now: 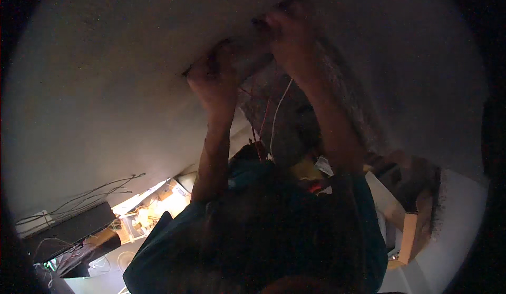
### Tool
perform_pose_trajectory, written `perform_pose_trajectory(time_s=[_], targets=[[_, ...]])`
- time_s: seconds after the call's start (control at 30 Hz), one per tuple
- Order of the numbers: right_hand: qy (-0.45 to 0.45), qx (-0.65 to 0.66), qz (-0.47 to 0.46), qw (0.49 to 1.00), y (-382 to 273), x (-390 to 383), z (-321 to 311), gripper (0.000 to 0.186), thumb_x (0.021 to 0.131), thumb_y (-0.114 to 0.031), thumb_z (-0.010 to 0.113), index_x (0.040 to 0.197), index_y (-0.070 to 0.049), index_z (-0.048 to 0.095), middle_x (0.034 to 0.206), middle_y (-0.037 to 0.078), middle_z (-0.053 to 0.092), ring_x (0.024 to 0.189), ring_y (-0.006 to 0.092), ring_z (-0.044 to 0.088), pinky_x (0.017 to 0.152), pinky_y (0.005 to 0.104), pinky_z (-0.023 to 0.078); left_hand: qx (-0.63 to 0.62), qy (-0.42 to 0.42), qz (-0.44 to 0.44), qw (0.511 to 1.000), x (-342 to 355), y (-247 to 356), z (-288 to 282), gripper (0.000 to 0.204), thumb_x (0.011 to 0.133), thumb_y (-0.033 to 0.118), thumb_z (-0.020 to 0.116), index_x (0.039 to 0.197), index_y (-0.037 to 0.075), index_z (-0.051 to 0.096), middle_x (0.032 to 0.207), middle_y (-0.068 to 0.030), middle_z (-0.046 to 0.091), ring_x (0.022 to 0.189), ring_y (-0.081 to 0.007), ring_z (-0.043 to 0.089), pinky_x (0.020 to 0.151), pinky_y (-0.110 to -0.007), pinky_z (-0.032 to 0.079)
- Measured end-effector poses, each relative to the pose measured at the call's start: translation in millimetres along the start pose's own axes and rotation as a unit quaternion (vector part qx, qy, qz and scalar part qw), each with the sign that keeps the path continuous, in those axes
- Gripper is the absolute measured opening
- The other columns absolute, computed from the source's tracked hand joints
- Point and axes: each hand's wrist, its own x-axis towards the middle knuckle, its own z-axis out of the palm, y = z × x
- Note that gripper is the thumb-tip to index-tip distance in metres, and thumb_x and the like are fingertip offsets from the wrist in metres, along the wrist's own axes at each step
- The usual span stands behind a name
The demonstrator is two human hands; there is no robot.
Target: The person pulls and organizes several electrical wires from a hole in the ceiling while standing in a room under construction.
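Note:
Both my arms reach up to a pale, dim surface (121,83). My left hand (215,83) is closed there, its fingers curled at a dark edge. Farther up and to the right, my right hand (290,38) is also closed, its fingertips lost in shadow. Between the hands lies a pale flat piece (250,49) with a dark lower edge; its kind is too dim to tell. Below it hang a thin white wire (275,116) and reddish wires (263,119), near my forearms. Whatever my fingers grip is hidden in the dark.
Dark cables (100,191) run along the lower left, above a long black box-like object (74,223). Brightly lit clutter (158,207) lies beyond my left elbow. An open cardboard box (411,236) stands at lower right. A rough dark strip (353,94) runs beside my right forearm.

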Motion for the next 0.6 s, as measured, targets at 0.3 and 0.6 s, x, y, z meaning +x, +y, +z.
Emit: perform_pose_trajectory(time_s=[0.3, 0.6], targets=[[0.014, 0.039, 0.048, 0.998, -3, -3, -14, 0.013, 0.088, -0.011, 0.069, 0.101, -0.010, 0.069, 0.098, 0.014, 0.061, 0.090, 0.0338, 0.064, 0.077, 0.0400, 0.051, -0.056, -0.031, -0.102, 0.993, 5, 3, 4, 0.020, 0.091, 0.010, 0.067, 0.100, -0.007, 0.073, 0.076, -0.0071, 0.069, 0.058, -0.0078, 0.052, 0.050, -0.027, 0.042], [-0.017, -0.040, 0.009, 0.999, -3, 3, -7, 0.012, 0.086, -0.009, 0.070, 0.098, -0.013, 0.073, 0.092, 0.010, 0.062, 0.087, 0.0303, 0.065, 0.077, 0.0369, 0.052, -0.023, 0.008, -0.081, 0.996, 1, -3, 5, 0.021, 0.089, 0.014, 0.068, 0.102, -0.001, 0.075, 0.078, -0.0071, 0.072, 0.061, -0.0116, 0.060, 0.055, -0.030, 0.048]])
